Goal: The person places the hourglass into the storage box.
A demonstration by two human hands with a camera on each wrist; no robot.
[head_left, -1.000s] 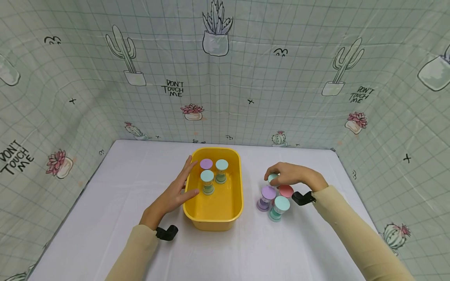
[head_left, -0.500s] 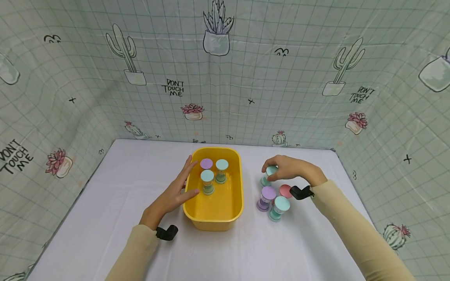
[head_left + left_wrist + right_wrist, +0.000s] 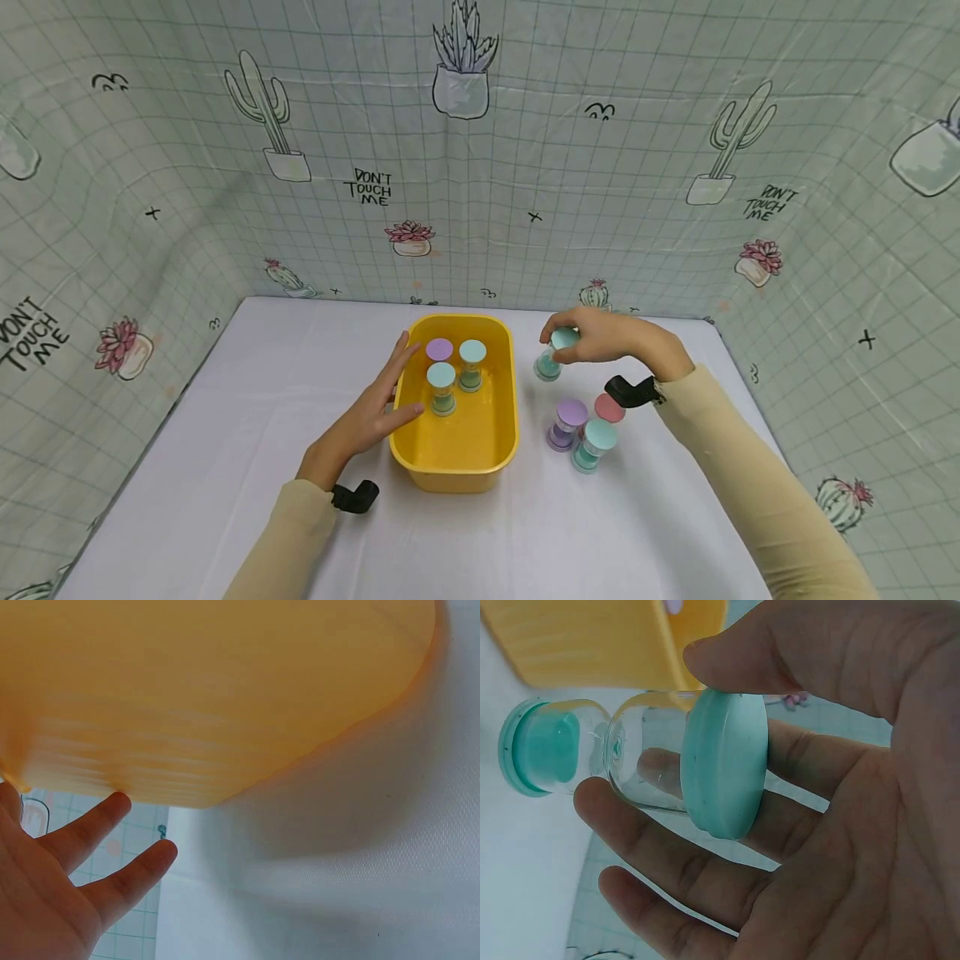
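1. Gripping a teal hourglass [image 3: 548, 364] by its upper cap, the right hand [image 3: 611, 335] sets its thumb on one side and fingers on the other, two of them extended alongside the glass.
2. This hourglass is right of the yellow box [image 3: 456, 450], at the far side of the tabletop [image 3: 480, 550]; I cannot tell whether its base touches down. Teal sand [image 3: 551, 744] shows in its lower bulb.
3. At the box's left side, the left hand [image 3: 365, 417] has its fingers spread, thumb over the rim; whether it touches the wall is unclear.
4. Inside the box, toward the far end, stand a purple-capped hourglass [image 3: 439, 350] at far left, a teal-capped hourglass [image 3: 472, 367] to its right and a nearer teal-capped one [image 3: 442, 387].
5. Grouped on the right are a purple hourglass [image 3: 567, 426], a partly hidden red-capped hourglass [image 3: 609, 407] and, nearest, a green-teal hourglass [image 3: 594, 446].
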